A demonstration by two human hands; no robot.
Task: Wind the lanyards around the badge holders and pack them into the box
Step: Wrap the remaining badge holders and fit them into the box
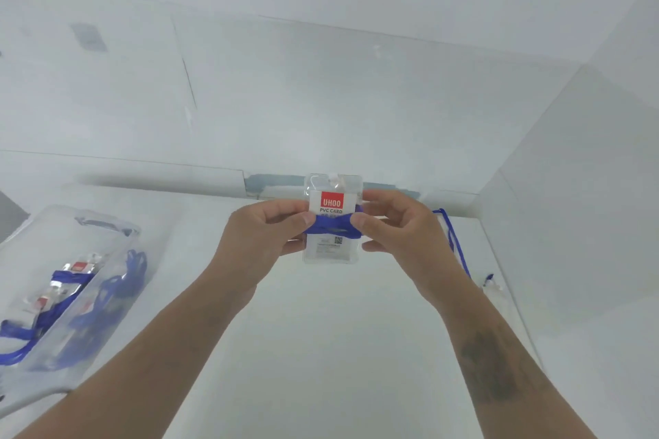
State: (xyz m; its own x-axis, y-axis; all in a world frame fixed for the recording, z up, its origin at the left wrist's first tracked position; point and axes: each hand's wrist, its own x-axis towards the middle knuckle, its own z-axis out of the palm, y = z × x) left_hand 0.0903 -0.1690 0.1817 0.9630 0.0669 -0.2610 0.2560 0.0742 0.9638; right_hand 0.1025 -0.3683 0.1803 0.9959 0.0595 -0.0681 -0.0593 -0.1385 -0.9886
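"UHOO PVC CARD" on badge holder [332,221]

The light is bright, even and cool, washing the white table [321,349] and wall [356,89] into one pale tone with low contrast. Shadows are faint: a soft grey band lies along the table's far edge toward 12 o'clock. The clear box [117,260] at 9 o'clock shows small white glints and is smeared by blur. Straight edges bow near the corners, wide-angle distortion. The whole picture is slightly soft.
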